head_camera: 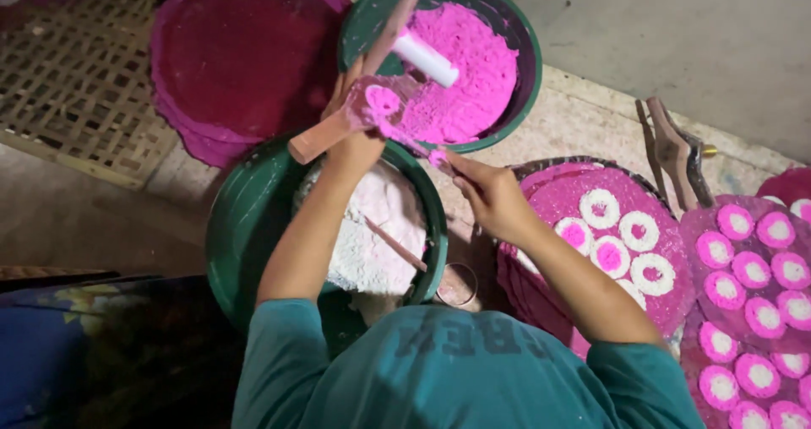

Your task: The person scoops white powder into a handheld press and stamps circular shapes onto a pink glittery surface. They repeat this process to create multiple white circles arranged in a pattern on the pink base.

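My left hand (353,144) grips the handle of a wooden paddle mould (338,125) whose round hollow is packed with pink dough (382,104). It is held over the near rim of a green basin (359,24) of pink dough. My right hand (488,194) pinches a thin scraper (439,157) tipped with pink dough, just right of the mould. A white cylinder (427,58) lies in the pink dough, next to a long wooden stick (404,7).
Under my left arm a second green basin (241,218) holds white dough (372,226) with a stick (395,245) in it. Round trays (549,201) (701,226) of pink-and-white ring cakes sit to the right. Spare wooden moulds (676,152), a pink lid (241,53) and a bamboo mat (76,83) lie around.
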